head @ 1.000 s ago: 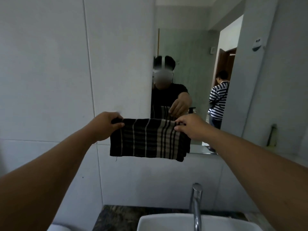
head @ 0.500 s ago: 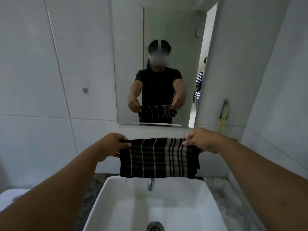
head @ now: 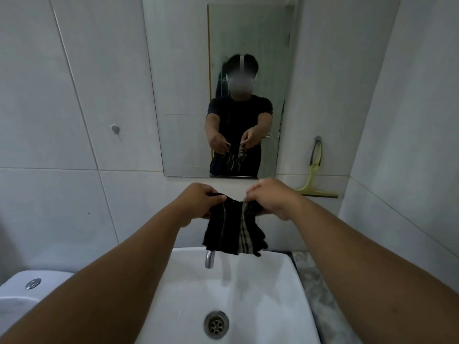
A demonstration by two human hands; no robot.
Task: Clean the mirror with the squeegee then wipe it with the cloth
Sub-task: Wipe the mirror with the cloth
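A black cloth (head: 232, 232) with pale stripes hangs folded between my two hands, above the tap. My left hand (head: 200, 202) pinches its top left corner and my right hand (head: 270, 198) pinches its top right corner, the two hands close together. The mirror (head: 183, 83) is on the tiled wall straight ahead, above my hands, and reflects me holding the cloth. A yellow-green squeegee (head: 313, 173) hangs from a wall hook to the right of the mirror, blade down.
A white sink (head: 268, 294) with a chrome tap (head: 209, 259) and a drain (head: 216, 325) lies below my arms. A white toilet cistern (head: 32, 284) sits at lower left. A marbled counter (head: 313, 281) runs along the right, by a tiled side wall. A wall hook (head: 115, 129) is left of the mirror.
My hands have come together, folding the spread cloth in half so it hangs narrower. The view has tilted down and shifted, showing more of the sink.
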